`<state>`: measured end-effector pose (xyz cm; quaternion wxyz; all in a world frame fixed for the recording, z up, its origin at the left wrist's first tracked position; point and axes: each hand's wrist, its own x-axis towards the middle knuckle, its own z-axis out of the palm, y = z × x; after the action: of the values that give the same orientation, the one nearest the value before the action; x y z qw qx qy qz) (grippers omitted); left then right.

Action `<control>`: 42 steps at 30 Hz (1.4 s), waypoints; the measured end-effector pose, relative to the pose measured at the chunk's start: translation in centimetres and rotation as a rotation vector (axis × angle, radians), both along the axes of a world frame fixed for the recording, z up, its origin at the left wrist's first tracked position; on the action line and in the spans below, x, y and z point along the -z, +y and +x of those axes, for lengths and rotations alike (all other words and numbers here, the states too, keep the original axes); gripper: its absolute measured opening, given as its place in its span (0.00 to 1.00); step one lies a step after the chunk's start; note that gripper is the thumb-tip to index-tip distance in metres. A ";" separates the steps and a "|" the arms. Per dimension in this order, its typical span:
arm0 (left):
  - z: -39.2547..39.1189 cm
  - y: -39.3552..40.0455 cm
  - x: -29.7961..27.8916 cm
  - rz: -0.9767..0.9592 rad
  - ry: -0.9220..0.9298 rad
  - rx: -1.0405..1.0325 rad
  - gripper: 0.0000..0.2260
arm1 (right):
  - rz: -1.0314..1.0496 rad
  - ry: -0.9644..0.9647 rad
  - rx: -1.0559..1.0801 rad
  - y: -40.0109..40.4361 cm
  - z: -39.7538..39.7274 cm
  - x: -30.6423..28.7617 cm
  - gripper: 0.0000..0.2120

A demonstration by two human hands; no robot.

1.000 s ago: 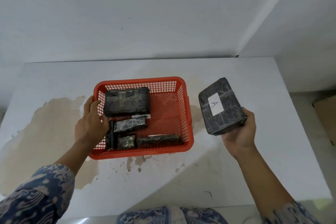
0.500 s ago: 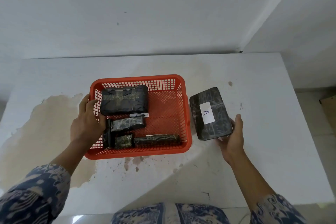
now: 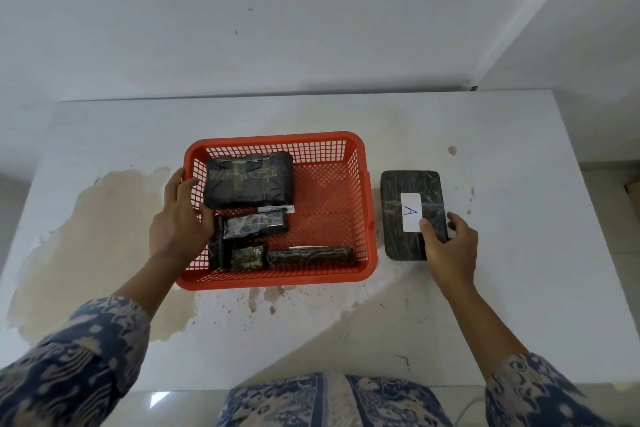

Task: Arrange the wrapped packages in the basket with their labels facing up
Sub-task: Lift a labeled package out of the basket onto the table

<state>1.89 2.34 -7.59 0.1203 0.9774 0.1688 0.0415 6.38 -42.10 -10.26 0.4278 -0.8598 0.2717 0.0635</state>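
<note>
An orange mesh basket (image 3: 360, 204) stands mid-table. Inside it lie a large black wrapped package (image 3: 249, 179) at the back left, a smaller one (image 3: 255, 225) below it, a tiny one (image 3: 247, 257), a slim one on edge (image 3: 218, 246) and a roll-shaped one (image 3: 310, 255) along the front. My left hand (image 3: 180, 218) grips the basket's left rim. To the basket's right, a black package with a white label marked "A" (image 3: 410, 208) lies flat on the table, label up. My right hand (image 3: 448, 246) holds its near right corner, thumb on the label.
The white table (image 3: 519, 253) has a large beige patch (image 3: 97, 246) of peeled surface on the left and small stains below the basket. A white wall runs behind the table. The table's right edge drops to a tiled floor.
My right hand has brought the "A" package down from the air onto the table beside the basket. My left hand has stayed on the basket's rim.
</note>
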 end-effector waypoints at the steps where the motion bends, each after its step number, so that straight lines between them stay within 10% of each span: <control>1: 0.0 0.0 0.0 0.002 -0.005 0.001 0.23 | -0.033 -0.013 0.003 0.2 0.1 -0.7 0.32; 8: -0.1 0.1 -0.3 -0.020 -0.015 -0.004 0.22 | -0.191 -0.533 -0.485 6.3 0.4 -7.7 0.11; 13: -0.2 0.0 -0.4 -0.027 -0.041 0.000 0.21 | -0.136 -0.035 -1.291 11.9 0.6 -7.8 0.19; 19: -0.3 0.0 -0.3 -0.042 -0.062 0.000 0.21 | -0.384 0.291 -1.500 14.1 1.3 -5.4 0.22; 28: -0.3 0.1 -0.3 -0.058 -0.063 0.001 0.21 | -0.270 0.233 -1.324 13.6 0.9 -7.3 0.10; 42: -0.2 0.4 -0.1 -0.020 0.001 0.003 0.23 | 0.455 0.049 -0.425 0.5 -8.8 -9.3 0.08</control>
<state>1.70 2.74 -7.52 0.1298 0.9765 0.1677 0.0394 -2.46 -41.60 -0.94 0.5798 -0.7776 0.0750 0.2311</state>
